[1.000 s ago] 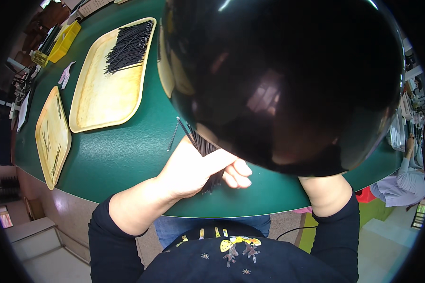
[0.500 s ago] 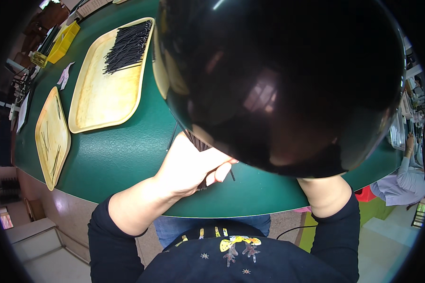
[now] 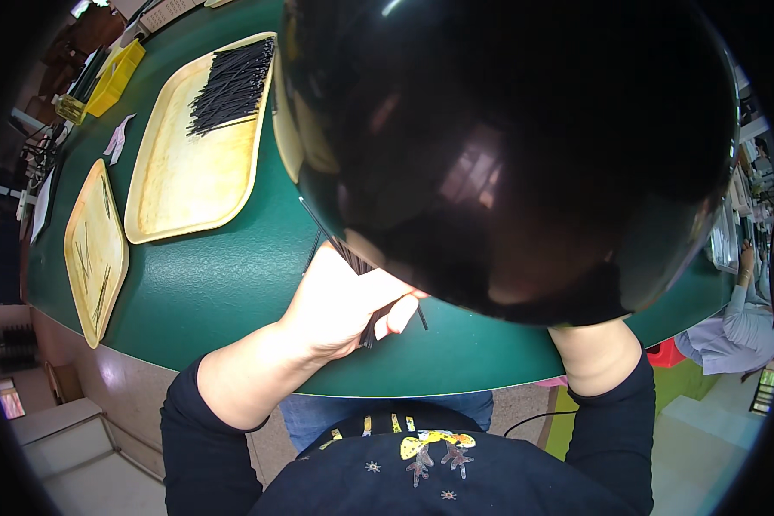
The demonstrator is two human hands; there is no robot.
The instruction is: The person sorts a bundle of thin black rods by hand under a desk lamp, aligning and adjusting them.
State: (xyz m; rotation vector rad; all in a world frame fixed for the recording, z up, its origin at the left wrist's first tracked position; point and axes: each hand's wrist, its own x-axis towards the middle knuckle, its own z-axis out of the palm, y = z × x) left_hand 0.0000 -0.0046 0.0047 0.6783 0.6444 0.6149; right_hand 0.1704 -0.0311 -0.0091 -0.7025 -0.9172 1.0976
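A bundle of thin black rods (image 3: pixel 354 259) is gripped in my left hand (image 3: pixel 340 301), above the near edge of the green table (image 3: pixel 206 292). The rod ends poke out below my curled fingers. Beside that hand, a single black rod (image 3: pixel 424 320) shows its tip. A large glossy black dome (image 3: pixel 525 163) covers the middle and right of the view. Behind its lower edge my right hand is hidden; only the wrist and forearm (image 3: pixel 595 357) come out below it, so its fingers do not show.
A big cream tray (image 3: pixel 176 206) at the left holds a heap of black rods (image 3: pixel 232 86). The smaller tray (image 3: pixel 82 301) next to it has several thin rods. Farther back are a pink scrap (image 3: pixel 119 139) and a yellow bin (image 3: pixel 116 77). Another person's sleeve (image 3: pixel 742 322) shows at far right.
Near the dome's left edge, a thin rod tip now sticks out farther from the bundle. The rod ends below my left fingers shift slightly. My right wrist has moved slightly to the right.
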